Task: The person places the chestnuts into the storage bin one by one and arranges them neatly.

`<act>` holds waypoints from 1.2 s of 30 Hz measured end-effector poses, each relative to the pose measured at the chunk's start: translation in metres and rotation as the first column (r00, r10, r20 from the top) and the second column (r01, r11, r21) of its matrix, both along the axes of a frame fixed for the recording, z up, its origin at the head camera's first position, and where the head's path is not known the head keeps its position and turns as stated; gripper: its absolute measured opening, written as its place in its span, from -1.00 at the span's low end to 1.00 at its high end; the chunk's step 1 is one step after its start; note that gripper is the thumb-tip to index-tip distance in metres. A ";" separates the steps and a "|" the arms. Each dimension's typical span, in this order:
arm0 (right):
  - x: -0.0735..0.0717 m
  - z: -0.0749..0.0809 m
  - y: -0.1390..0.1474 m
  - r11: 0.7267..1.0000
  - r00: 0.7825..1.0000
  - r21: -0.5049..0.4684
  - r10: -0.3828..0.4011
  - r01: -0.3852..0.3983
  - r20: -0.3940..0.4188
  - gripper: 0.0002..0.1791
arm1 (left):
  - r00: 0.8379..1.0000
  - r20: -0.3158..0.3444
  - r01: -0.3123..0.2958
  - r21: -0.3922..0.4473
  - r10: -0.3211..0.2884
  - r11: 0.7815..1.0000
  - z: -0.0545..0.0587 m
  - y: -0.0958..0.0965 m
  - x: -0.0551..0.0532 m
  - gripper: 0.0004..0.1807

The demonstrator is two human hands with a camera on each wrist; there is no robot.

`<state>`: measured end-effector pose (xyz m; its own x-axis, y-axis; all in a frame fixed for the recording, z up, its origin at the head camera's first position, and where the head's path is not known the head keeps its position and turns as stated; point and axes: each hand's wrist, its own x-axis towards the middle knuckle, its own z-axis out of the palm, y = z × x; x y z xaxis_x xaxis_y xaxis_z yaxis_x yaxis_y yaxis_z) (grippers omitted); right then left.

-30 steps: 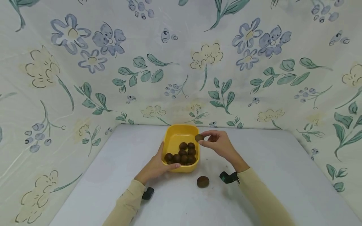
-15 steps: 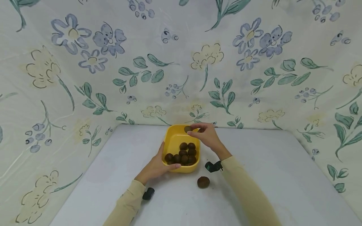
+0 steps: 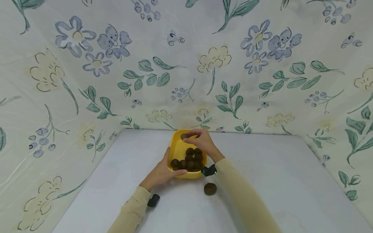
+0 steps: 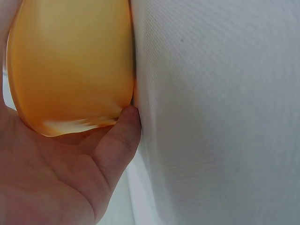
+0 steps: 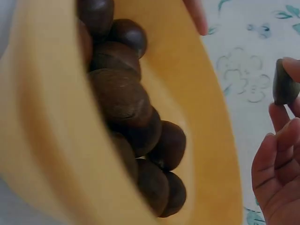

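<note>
A yellow plastic container [image 3: 190, 175] sits near the middle of the table, with several brown chestnuts [image 3: 189, 158] heaped in its near part. My left hand [image 3: 159, 173] grips its near-left corner, thumb along the near wall and fingers at the left side. In the left wrist view the hand [image 4: 70, 173] wraps round the yellow wall. Thumb and fingers of my right hand [image 3: 201, 141] pinch one chestnut [image 3: 184, 137] over the far part of the container. The right wrist view has that chestnut [image 5: 282, 86] between the fingertips, above the rim.
A single chestnut [image 3: 210, 189] lies on the white table [image 3: 262, 181], in front of the container and beneath the right forearm. Behind the table hangs a flower-patterned cloth [image 3: 186, 97]. Black wrist cameras are strapped at both wrists.
My right hand has carried the pinched chestnut leftward, from the container's right rim to over its far part. The left hand keeps its grip and the container stays put.
</note>
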<state>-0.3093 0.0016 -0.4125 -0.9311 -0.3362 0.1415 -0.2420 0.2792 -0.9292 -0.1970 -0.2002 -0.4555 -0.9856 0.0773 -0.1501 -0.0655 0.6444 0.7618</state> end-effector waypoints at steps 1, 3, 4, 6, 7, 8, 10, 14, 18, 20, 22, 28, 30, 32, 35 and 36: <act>0.000 -0.001 -0.002 1.000 1.000 0.014 0.011 -0.011 0.007 -0.63 | 1.000 -0.004 0.000 0.000 0.000 1.000 0.000 0.000 0.000 0.50; -0.002 -0.005 -0.005 0.998 0.999 0.046 0.030 -0.031 0.019 -0.62 | 1.000 -0.009 0.004 0.001 -0.003 1.000 0.000 -0.001 0.000 0.50; -0.002 -0.006 -0.007 0.997 0.999 0.063 0.036 -0.037 0.029 -0.63 | 1.000 -0.011 0.006 0.000 -0.006 1.000 0.000 -0.001 0.000 0.50; -0.003 -0.008 -0.009 0.994 0.998 0.093 0.048 -0.052 0.039 -0.64 | 1.000 -0.007 0.009 0.002 -0.009 1.000 0.000 -0.001 0.000 0.50; -0.003 -0.008 -0.011 0.993 0.998 0.105 0.054 -0.058 0.041 -0.64 | 1.000 -0.007 0.011 -0.001 -0.011 1.000 0.000 -0.002 0.000 0.50; -0.003 -0.007 -0.012 0.991 0.997 0.119 0.057 -0.062 0.044 -0.64 | 1.000 -0.008 0.010 -0.005 -0.010 1.000 0.001 -0.002 0.000 0.50; -0.003 -0.006 -0.014 0.986 0.997 0.151 0.065 -0.072 0.045 -0.66 | 1.000 -0.011 0.007 -0.013 -0.007 1.000 0.002 -0.003 0.000 0.50; -0.002 -0.004 -0.019 0.972 0.994 0.210 0.099 -0.107 0.049 -0.69 | 1.000 -0.020 0.003 -0.013 -0.003 1.000 0.005 -0.005 -0.001 0.50; 0.001 -0.005 -0.023 0.947 0.989 0.284 0.140 -0.149 0.049 -0.71 | 1.000 -0.014 0.001 -0.007 -0.002 1.000 0.006 -0.007 0.000 0.50; 0.004 -0.005 -0.025 0.935 0.987 0.317 0.153 -0.160 0.046 -0.71 | 1.000 -0.012 -0.002 -0.006 0.002 1.000 0.006 -0.008 0.000 0.50; 0.006 -0.006 -0.028 0.928 0.986 0.333 0.158 -0.165 0.049 -0.71 | 1.000 -0.007 -0.007 -0.009 0.007 1.000 0.007 -0.009 0.000 0.50; 0.007 -0.016 -0.033 0.900 0.986 0.405 0.165 -0.159 0.020 -0.72 | 1.000 -0.004 -0.015 -0.006 0.015 1.000 0.004 -0.010 -0.002 0.52; 0.008 -0.023 -0.034 0.892 0.985 0.423 0.173 -0.158 0.004 -0.72 | 1.000 -0.012 -0.010 -0.003 0.010 1.000 0.001 -0.009 -0.002 0.52; 0.009 -0.028 -0.034 0.890 0.984 0.428 0.178 -0.159 -0.004 -0.71 | 1.000 -0.016 -0.002 0.001 0.002 1.000 -0.002 -0.007 -0.001 0.52; 0.012 -0.029 -0.033 0.890 0.986 0.430 0.167 -0.149 -0.004 -0.69 | 1.000 -0.022 0.008 -0.010 -0.008 1.000 -0.003 -0.005 0.000 0.51; 0.012 -0.029 -0.034 0.892 0.986 0.428 0.165 -0.147 -0.005 -0.69 | 1.000 -0.021 0.005 -0.012 -0.005 1.000 -0.001 -0.004 0.001 0.51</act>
